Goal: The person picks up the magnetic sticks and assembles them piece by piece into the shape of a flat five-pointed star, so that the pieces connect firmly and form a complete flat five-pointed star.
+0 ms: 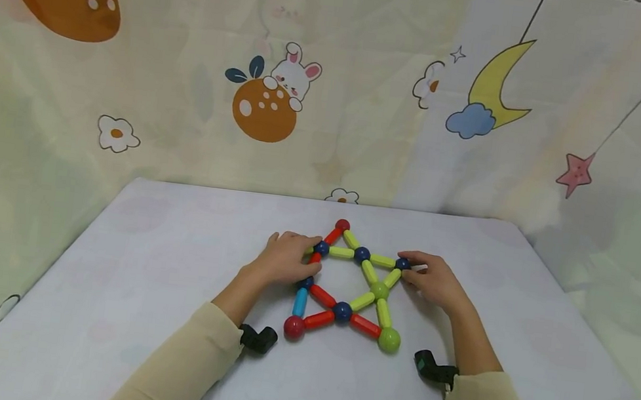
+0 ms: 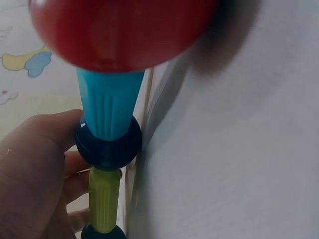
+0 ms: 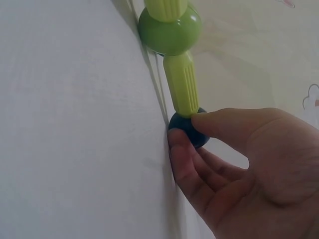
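A star-like frame of magnetic sticks and balls lies on the white table; red sticks (image 1: 318, 320), yellow-green sticks (image 1: 369, 271) and one blue stick (image 1: 299, 302) join at balls. My left hand (image 1: 284, 258) grips the frame's left side, fingers at the upper dark blue ball (image 1: 321, 248) and thumb by the lower dark blue ball (image 2: 108, 149); its far fingers are partly hidden. At the right tip, my right hand (image 1: 438, 283) pinches another dark blue ball (image 3: 189, 130) between thumb and fingers. A large red ball (image 1: 294, 328) and a green ball (image 1: 389, 340) form the near corners.
The white table (image 1: 160, 353) extends around the frame, with its back edge against a patterned cloth (image 1: 354, 111). Black wrist cameras (image 1: 260, 339) sit at both cuffs, close to the table surface.
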`<control>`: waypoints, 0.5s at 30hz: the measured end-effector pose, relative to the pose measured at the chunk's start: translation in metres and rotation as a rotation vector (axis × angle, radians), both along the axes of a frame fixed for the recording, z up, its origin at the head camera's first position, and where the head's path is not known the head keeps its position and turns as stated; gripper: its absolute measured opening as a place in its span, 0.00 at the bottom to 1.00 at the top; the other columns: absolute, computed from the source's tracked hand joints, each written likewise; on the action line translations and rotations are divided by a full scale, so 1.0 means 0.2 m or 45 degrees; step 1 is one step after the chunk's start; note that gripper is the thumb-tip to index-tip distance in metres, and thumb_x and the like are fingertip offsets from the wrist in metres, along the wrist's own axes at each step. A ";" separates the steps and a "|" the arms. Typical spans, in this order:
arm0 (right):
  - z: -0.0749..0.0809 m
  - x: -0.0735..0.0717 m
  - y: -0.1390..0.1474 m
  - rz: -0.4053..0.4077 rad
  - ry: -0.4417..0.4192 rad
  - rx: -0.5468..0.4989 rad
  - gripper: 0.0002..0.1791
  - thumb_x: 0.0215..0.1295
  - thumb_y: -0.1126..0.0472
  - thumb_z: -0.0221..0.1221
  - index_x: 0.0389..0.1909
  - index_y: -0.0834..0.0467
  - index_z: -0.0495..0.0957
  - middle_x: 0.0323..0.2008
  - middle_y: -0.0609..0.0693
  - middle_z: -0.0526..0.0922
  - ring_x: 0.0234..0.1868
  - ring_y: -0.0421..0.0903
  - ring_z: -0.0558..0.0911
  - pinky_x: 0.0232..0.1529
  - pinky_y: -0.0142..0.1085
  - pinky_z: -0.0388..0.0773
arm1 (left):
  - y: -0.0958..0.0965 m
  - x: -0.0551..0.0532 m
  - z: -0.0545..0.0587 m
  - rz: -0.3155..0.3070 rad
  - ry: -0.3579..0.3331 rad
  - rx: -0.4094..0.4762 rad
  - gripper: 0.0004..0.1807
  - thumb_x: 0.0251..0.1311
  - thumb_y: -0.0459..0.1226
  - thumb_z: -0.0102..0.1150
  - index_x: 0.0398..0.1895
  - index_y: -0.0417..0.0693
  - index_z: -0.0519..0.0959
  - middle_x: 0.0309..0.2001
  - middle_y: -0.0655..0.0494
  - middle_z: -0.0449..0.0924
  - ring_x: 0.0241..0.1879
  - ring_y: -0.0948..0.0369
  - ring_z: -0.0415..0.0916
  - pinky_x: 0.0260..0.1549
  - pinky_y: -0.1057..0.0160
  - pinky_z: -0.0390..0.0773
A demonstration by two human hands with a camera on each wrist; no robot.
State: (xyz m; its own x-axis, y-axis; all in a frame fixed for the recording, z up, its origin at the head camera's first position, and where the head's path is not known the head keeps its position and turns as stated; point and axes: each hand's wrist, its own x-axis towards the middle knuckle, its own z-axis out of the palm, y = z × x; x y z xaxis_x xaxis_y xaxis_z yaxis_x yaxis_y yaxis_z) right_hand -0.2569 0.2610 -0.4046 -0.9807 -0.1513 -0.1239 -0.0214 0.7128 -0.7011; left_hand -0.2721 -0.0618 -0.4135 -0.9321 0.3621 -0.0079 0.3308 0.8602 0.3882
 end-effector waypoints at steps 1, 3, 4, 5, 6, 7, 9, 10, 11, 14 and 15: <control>0.00 0.00 0.00 0.001 0.000 -0.005 0.26 0.73 0.63 0.57 0.70 0.60 0.73 0.69 0.65 0.74 0.57 0.58 0.81 0.46 0.39 0.84 | 0.00 0.00 0.00 0.002 0.002 -0.003 0.35 0.68 0.53 0.60 0.76 0.54 0.70 0.69 0.50 0.77 0.72 0.46 0.65 0.73 0.31 0.56; 0.00 0.00 0.00 0.004 -0.006 -0.020 0.26 0.73 0.63 0.57 0.71 0.61 0.73 0.69 0.65 0.74 0.58 0.58 0.82 0.49 0.40 0.83 | 0.00 0.01 0.00 0.004 0.002 -0.005 0.35 0.68 0.53 0.59 0.76 0.54 0.70 0.69 0.50 0.77 0.73 0.45 0.65 0.73 0.31 0.54; 0.00 0.00 0.00 0.006 -0.007 -0.027 0.26 0.73 0.63 0.57 0.71 0.61 0.73 0.69 0.65 0.74 0.58 0.58 0.82 0.50 0.41 0.83 | 0.00 0.01 0.00 0.004 0.001 -0.007 0.35 0.68 0.53 0.59 0.76 0.54 0.70 0.69 0.51 0.77 0.73 0.45 0.65 0.73 0.31 0.54; 0.00 0.00 0.00 0.007 -0.008 -0.034 0.26 0.73 0.63 0.57 0.71 0.61 0.72 0.69 0.65 0.74 0.58 0.58 0.82 0.51 0.41 0.83 | 0.00 0.01 0.01 0.004 0.000 -0.008 0.34 0.69 0.53 0.59 0.76 0.54 0.70 0.69 0.50 0.77 0.73 0.45 0.64 0.74 0.30 0.53; 0.00 0.00 0.00 0.008 -0.009 -0.037 0.26 0.73 0.63 0.57 0.71 0.62 0.72 0.69 0.65 0.74 0.57 0.57 0.83 0.51 0.42 0.84 | 0.00 0.02 0.01 0.003 -0.001 -0.007 0.34 0.69 0.52 0.59 0.76 0.54 0.70 0.70 0.50 0.77 0.73 0.45 0.64 0.74 0.30 0.53; 0.00 0.00 0.00 0.007 -0.010 -0.041 0.26 0.73 0.63 0.57 0.71 0.62 0.72 0.69 0.66 0.74 0.57 0.57 0.83 0.52 0.42 0.84 | 0.00 0.02 0.01 0.002 -0.001 -0.005 0.34 0.69 0.52 0.59 0.76 0.53 0.70 0.69 0.50 0.77 0.73 0.45 0.64 0.74 0.30 0.52; 0.00 0.00 -0.01 0.005 -0.012 -0.047 0.26 0.73 0.63 0.57 0.71 0.62 0.72 0.68 0.66 0.74 0.56 0.56 0.84 0.52 0.42 0.84 | 0.00 0.02 0.02 -0.002 -0.004 -0.003 0.34 0.70 0.52 0.58 0.76 0.53 0.69 0.70 0.50 0.76 0.74 0.45 0.64 0.74 0.30 0.51; 0.00 0.00 -0.01 0.004 -0.012 -0.049 0.26 0.73 0.63 0.57 0.71 0.62 0.72 0.68 0.66 0.74 0.56 0.56 0.84 0.52 0.43 0.84 | -0.01 0.02 0.02 -0.004 -0.006 -0.001 0.34 0.70 0.52 0.58 0.76 0.53 0.69 0.70 0.50 0.76 0.74 0.44 0.63 0.74 0.30 0.51; 0.00 0.00 -0.01 0.000 -0.012 -0.049 0.26 0.73 0.63 0.57 0.71 0.62 0.72 0.68 0.66 0.74 0.56 0.56 0.84 0.52 0.43 0.84 | -0.01 0.02 0.02 -0.006 -0.005 0.004 0.33 0.71 0.52 0.57 0.76 0.53 0.69 0.70 0.50 0.76 0.74 0.44 0.63 0.74 0.30 0.50; 0.00 0.01 -0.01 -0.011 -0.012 -0.047 0.26 0.73 0.63 0.57 0.71 0.62 0.73 0.68 0.66 0.74 0.56 0.55 0.84 0.53 0.43 0.84 | -0.01 0.02 0.02 -0.014 -0.009 0.014 0.33 0.72 0.52 0.55 0.77 0.52 0.69 0.71 0.50 0.75 0.74 0.44 0.63 0.75 0.30 0.49; 0.00 0.01 -0.01 -0.014 -0.014 -0.047 0.26 0.73 0.63 0.57 0.71 0.62 0.73 0.68 0.66 0.75 0.56 0.55 0.84 0.53 0.43 0.84 | -0.01 0.02 0.02 -0.015 -0.010 0.017 0.33 0.73 0.52 0.54 0.77 0.52 0.69 0.71 0.50 0.75 0.74 0.44 0.63 0.75 0.30 0.49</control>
State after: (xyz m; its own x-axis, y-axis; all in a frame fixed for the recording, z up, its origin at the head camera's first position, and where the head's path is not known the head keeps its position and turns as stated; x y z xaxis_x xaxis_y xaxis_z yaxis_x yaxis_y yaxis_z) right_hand -0.2557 0.2594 -0.4053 -0.9809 -0.1456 -0.1289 -0.0064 0.6866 -0.7270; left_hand -0.2674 -0.0636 -0.4097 -0.9276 0.3735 -0.0101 0.3381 0.8507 0.4024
